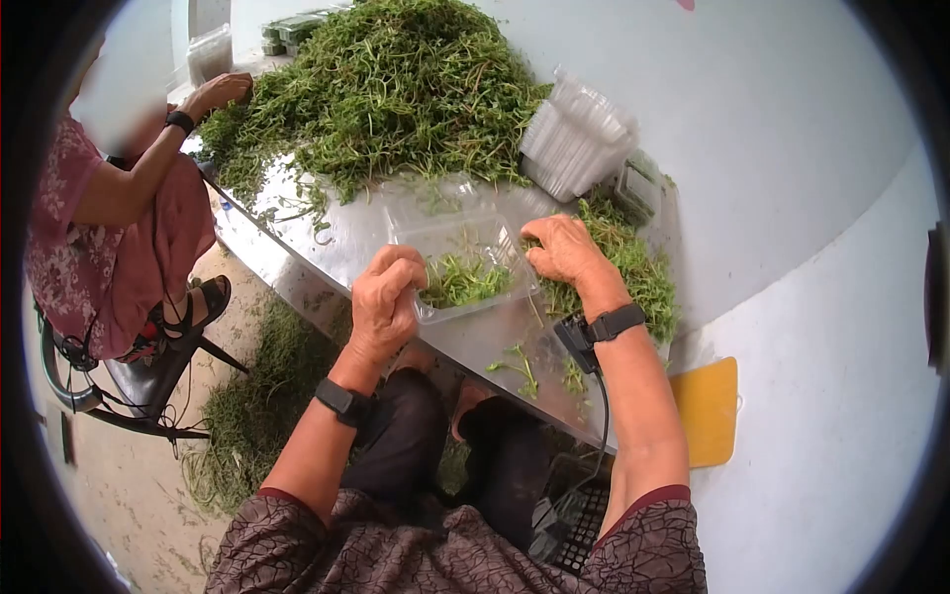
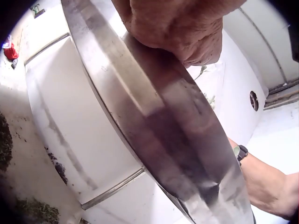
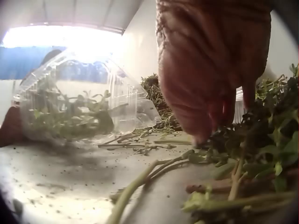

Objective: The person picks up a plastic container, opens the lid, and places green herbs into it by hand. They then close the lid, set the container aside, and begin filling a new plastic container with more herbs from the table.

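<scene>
Clear rectangular plastic box (image 1: 477, 308) near the shiny metal worktop's (image 1: 465, 348) front edge

Left hand (image 1: 384, 302) grips its left rim; right hand (image 1: 572, 255), just right of it, reaches loose green stems (image 1: 638, 272), fingers bent, their hold unclear.
</scene>
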Demonstrator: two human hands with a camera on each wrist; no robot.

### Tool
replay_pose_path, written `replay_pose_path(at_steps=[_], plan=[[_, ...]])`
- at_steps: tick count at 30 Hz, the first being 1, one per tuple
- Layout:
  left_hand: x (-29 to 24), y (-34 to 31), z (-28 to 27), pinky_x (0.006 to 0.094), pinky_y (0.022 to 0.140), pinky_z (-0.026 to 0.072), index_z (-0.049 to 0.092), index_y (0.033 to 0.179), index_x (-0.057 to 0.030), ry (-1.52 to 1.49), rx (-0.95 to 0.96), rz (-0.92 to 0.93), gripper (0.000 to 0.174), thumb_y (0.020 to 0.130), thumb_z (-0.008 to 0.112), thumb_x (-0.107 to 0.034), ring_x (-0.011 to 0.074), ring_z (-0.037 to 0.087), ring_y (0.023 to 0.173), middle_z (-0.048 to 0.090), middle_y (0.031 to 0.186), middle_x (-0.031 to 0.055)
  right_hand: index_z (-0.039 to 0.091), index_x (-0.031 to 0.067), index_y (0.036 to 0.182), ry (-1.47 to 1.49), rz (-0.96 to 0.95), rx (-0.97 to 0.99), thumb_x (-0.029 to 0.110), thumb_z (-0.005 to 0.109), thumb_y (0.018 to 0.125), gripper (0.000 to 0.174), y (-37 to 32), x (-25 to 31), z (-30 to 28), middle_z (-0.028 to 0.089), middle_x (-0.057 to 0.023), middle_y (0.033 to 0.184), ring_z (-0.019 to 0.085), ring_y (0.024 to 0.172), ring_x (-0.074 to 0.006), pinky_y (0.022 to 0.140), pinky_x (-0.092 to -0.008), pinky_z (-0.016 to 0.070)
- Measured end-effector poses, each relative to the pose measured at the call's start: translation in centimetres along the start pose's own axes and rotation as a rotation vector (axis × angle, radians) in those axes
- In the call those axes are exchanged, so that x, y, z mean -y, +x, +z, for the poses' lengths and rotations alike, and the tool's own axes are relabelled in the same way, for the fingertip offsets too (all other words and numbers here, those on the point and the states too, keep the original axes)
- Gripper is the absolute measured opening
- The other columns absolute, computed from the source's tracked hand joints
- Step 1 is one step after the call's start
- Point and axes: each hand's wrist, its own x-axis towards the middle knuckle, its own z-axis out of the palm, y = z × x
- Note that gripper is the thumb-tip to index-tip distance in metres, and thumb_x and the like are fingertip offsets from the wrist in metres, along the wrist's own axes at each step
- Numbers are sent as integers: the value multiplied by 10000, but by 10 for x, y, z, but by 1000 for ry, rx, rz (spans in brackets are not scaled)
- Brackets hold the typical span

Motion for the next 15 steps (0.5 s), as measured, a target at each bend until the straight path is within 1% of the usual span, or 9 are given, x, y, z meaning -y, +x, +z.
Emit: replay_pose_path(at_steps=[1,3,7,9,10,11,13,14,15], plan=[[-1,0,0,305,667,480,528,744,-31,9,6,-2,188,653,497,131,266,588,738,582,812,103,700,84,989,1,4,1,105,623,695,305,-2,-2,3,671,-175,988,561,1074,-350,933,-427,418],[-1,1,0,307,668,480,526,743,-31,13,12,-2,186,654,495,129,273,589,739,583,814,107,715,71,821,-169,-77,-76,56,601,631,222,-8,-6,9,671,-157,835,589,948,-319,890,-417,427],[-1,1,0,315,699,477,515,735,-21,13,28,-21,166,668,489,128,274,584,776,579,818,112,704,61,762,-215,-182,-190,48,601,636,163,-35,-16,8,659,-145,785,593,874,-298,875,-409,432],[-1,0,0,315,728,473,512,730,-12,9,46,-52,162,670,485,135,264,577,805,573,821,112,695,51,754,37,-96,-422,50,599,662,133,-51,-16,4,662,-131,759,592,884,-303,877,-416,431],[-1,0,0,314,728,473,514,732,-9,10,48,-49,162,669,485,137,264,578,804,574,823,112,689,37,789,107,-48,-504,57,624,711,104,-60,-14,-2,670,-123,769,619,824,-281,817,-388,469],[-1,1,0,312,727,473,515,734,-6,11,49,-46,162,669,485,139,264,579,803,574,826,113,689,37,789,108,-46,-504,57,624,711,104,-68,-15,-7,670,-123,769,619,824,-281,817,-388,469],[-2,2,0,307,727,473,519,743,-1,14,65,-52,163,675,484,143,262,581,803,574,843,115,682,22,835,477,198,-583,47,651,752,92,-82,-20,-15,677,-104,780,644,726,-208,720,-332,505],[-4,3,1,317,706,477,523,739,-12,-12,63,-17,161,686,482,135,280,585,781,581,834,114,654,-29,892,576,246,-588,30,660,784,124,-89,-24,-17,677,-97,790,646,686,-151,648,-272,507],[-5,5,2,327,685,481,526,735,-22,-37,60,17,160,698,481,126,297,589,758,589,824,114,654,-29,892,575,245,-589,30,660,784,124,-94,-32,-16,677,-97,790,646,686,-151,648,-272,507]])
